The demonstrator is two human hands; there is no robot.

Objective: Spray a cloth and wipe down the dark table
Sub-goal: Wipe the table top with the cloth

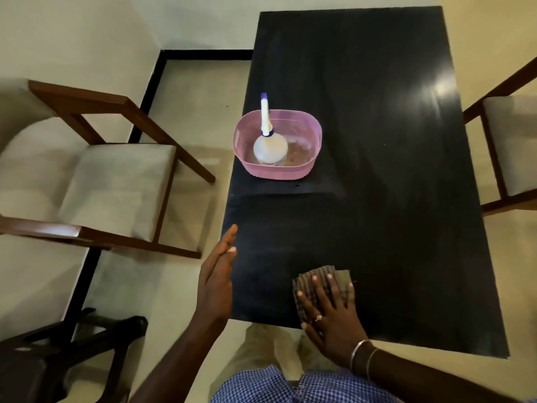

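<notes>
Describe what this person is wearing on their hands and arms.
The right hand has a ring with a stone on one finger and two metal bangles at the wrist. The left hand shows no jewellery. No sleeves show; a blue and white checked garment appears below.

Tabletop [392,184]: one standing obstacle, a pink basket [276,171] at the left edge, about mid-length. A spray bottle [270,148] stands upright in it, nozzle rising above the rim. Bare surface runs down the whole right side, past the basket to the far end, and across the near half between basket and cloth [340,276]. The cloth lies flat near the front edge under the right hand [334,321], fingers spread. The left hand [216,283] hangs at the left edge, fingers straight. Left chair [110,181] stands apart, with floor between; right chair [514,141] stands just beside the right edge.
</notes>
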